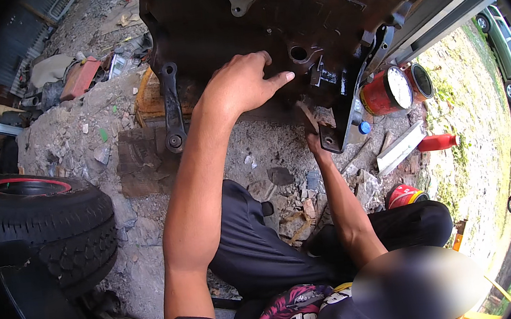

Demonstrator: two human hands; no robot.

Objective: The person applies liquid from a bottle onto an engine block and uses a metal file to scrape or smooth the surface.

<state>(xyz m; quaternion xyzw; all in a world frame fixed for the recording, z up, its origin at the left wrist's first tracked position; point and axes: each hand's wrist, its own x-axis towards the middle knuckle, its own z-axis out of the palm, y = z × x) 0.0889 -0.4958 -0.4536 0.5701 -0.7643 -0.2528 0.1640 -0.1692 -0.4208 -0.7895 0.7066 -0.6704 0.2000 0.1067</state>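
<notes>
Head view puts the dark engine block (283, 27) at the far middle, above rubble-strewn ground (254, 141). Before its face I have the left hand (245, 82), thumb spread wide from the bent fingers; whether it touches the metal I cannot tell. The right hand (313, 143) reaches in by a bracket (332, 137) at the block's near right corner, its fingers too hidden for me to tell their state. Red cans (377, 95) stand right, a tyre (46, 226) near left, a green car (508, 52) far right.
</notes>
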